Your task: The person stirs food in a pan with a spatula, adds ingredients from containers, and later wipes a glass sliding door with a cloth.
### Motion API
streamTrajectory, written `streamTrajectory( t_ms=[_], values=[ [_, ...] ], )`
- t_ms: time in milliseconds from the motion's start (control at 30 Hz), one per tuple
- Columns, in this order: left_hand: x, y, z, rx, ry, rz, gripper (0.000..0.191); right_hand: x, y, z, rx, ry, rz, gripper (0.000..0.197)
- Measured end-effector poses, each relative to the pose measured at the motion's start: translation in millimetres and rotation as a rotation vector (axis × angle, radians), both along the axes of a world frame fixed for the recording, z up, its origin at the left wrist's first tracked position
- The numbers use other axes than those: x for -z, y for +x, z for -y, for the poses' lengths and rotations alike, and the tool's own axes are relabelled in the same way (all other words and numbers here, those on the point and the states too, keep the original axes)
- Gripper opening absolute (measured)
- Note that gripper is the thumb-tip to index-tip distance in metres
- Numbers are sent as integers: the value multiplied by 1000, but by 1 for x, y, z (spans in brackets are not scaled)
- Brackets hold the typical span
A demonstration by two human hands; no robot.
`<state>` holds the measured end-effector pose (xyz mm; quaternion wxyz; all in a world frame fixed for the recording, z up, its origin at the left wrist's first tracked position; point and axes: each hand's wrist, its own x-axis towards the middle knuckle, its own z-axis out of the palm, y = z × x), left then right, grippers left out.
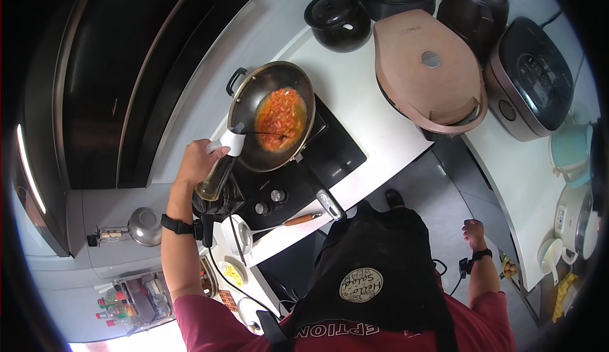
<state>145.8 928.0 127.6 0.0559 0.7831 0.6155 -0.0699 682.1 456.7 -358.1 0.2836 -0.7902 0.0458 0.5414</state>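
Observation:
My left hand (196,161) grips the white handle of a glass pouring bottle (220,173) with dark liquid inside. The bottle is tilted over the near-left rim of a two-handled wok (245,100), and a thin dark stream runs from its spout. Chopped tomato (280,116) lies in orange-red liquid in the wok, with a small dark patch where the stream lands. The wok sits on a black gas hob (340,138), its long handle pointing towards me. My right hand (474,234) hangs at my side, fingers curled, with nothing visible in it.
A spatula (299,220) rests on a white dish (230,233) at the counter edge. A bowl of yellow food (232,274) stands to the left. A pink electric griddle (426,66), a black lidded pot (338,21) and a rice cooker (528,81) occupy the right counter. The range hood (128,76) overhangs at left.

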Motion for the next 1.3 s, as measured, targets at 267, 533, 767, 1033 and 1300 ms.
streamTrajectory(
  t_ms=[267, 533, 767, 1033, 1300],
  values=[
    [31, -47, 53, -452, 164, 774, 39, 18, 2, 7, 96, 106, -247, 5],
    [31, -114, 194, -625, 504, 1587, 21, -181, -118, -185, -1015, 578, 164, 26],
    [48, -214, 343, -960, 911, 2050, 18, -251, -314, -244, -1328, 1034, 195, 26],
    [86, -382, 502, -818, 1161, 1856, 20, -229, -433, -264, -1696, 1057, 700, 42],
    [142, -531, 491, -885, 1348, 1723, 18, -241, -456, -261, -1545, 1018, 682, 28]
  ],
)
